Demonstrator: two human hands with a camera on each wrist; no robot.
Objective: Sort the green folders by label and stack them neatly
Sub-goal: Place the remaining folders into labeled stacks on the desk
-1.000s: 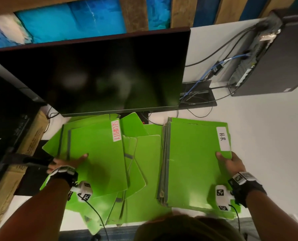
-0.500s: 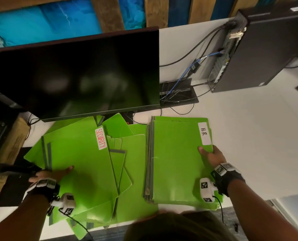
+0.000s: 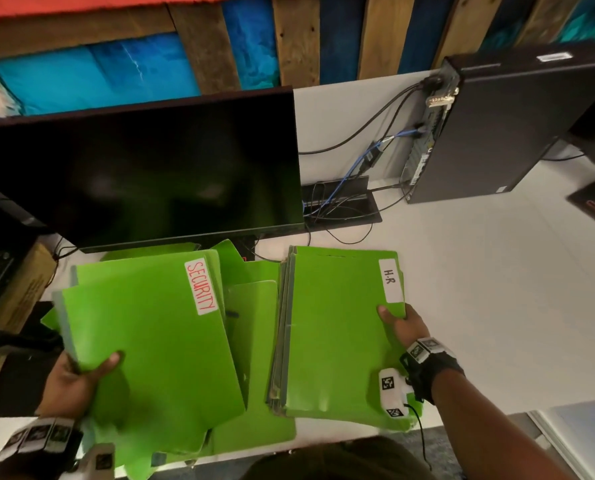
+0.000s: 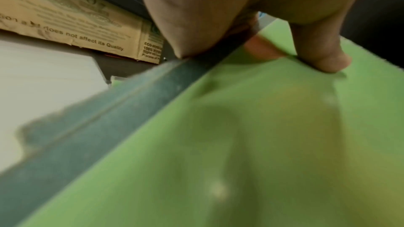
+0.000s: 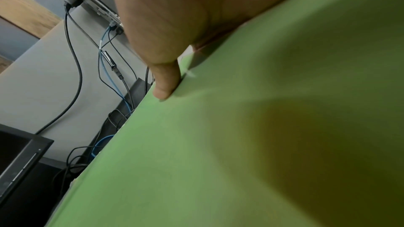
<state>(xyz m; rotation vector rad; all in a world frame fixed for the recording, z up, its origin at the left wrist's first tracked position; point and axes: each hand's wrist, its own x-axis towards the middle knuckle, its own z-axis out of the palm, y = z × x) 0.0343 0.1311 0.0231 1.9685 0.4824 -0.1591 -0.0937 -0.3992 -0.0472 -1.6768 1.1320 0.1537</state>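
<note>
On the white worktop [image 3: 479, 306], the H.R stack [image 3: 337, 334] lies right of a loose pile [image 3: 254, 341], so the SECURITY folder [image 3: 150, 341] probably wants lifting flat and clear to start its own square stack. The left hand [image 3: 74, 379] pinches its spine edge, thumb on top; the right hand [image 3: 405, 327] grasps the H.R stack's tab edge, thumb over.

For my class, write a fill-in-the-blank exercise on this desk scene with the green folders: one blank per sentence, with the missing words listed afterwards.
1. The folder gripped by the left hand bears a label reading ____.
2. The right hand holds the top folder of the stack labelled ____.
3. That neat stack lies to the ____ of the loose pile.
4. Behind the folders stands a dark ____.

Missing words: SECURITY; H.R; right; monitor
</note>
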